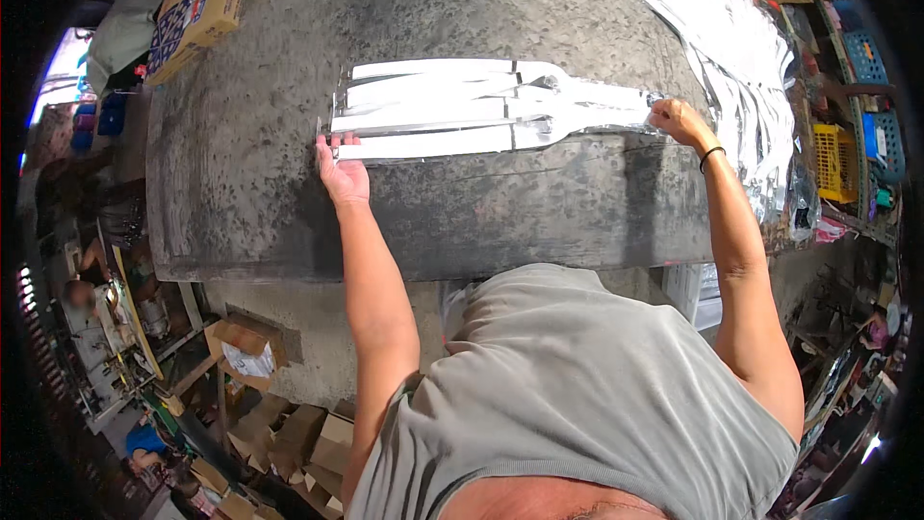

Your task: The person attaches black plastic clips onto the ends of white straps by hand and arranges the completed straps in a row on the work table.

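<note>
Foil strips (452, 106): a flat bundle of long silvery strips lying lengthwise across the upper centre of the frame, on a dark, mottled table (250, 135). There is only the head view. My left hand (342, 169) sits at the bundle's left end, palm down on the table, fingers on the lowest strip's end; it presses rather than clenches. My right hand (679, 120) is at the bundle's narrowed right end, right of centre, fingers closed on the gathered strips there. A dark band (712, 154) circles that wrist. Both forearms rise from the lower edge, on either side of my grey shirt (577, 395).

A loose heap of more foil (741, 48) spreads along the table's upper right, just beside my right hand. A cardboard box (202, 0) with a printed side rests at the upper left corner of the table. Yellow and blue baskets (847, 135) stand at the right edge. Further cardboard boxes (289, 424) lie on the floor, lower left.
</note>
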Motion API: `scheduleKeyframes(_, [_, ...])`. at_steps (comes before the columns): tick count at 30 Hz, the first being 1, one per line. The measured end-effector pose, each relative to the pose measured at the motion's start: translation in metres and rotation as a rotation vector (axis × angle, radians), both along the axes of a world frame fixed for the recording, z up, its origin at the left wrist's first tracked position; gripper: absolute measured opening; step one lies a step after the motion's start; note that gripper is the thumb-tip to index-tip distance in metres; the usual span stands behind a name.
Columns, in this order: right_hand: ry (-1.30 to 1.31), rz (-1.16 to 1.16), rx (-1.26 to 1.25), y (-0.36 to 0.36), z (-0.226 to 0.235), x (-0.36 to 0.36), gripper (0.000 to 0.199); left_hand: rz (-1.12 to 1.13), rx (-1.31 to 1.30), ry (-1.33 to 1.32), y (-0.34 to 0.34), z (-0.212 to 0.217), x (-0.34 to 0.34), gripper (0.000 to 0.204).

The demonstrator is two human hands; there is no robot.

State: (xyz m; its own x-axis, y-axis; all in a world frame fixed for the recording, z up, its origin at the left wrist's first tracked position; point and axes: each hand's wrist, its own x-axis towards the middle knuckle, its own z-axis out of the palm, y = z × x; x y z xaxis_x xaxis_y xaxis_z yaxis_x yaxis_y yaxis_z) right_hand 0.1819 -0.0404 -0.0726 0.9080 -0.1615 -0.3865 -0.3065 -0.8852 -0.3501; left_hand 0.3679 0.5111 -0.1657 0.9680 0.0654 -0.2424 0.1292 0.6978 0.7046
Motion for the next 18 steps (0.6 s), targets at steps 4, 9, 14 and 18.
scheduleKeyframes(4, [-0.026, -0.001, 0.054, -0.014, -0.024, 0.006, 0.021, -0.021, 0.193, 0.028, 0.012, 0.008, 0.006, 0.062])
scheduleKeyframes(9, [-0.059, 0.056, 0.006, -0.018, -0.032, 0.013, 0.024, -0.020, 0.489, 0.089, 0.025, 0.018, 0.016, 0.043])
scheduleKeyframes(14, [0.059, -0.094, 0.029, -0.051, -0.089, -0.011, 0.019, -0.142, 1.129, 0.062, 0.030, 0.011, 0.011, 0.028])
scheduleKeyframes(18, [-0.194, -0.005, 0.110, -0.054, -0.092, -0.033, 0.025, 0.022, 1.548, -0.164, 0.007, -0.001, -0.006, 0.060])
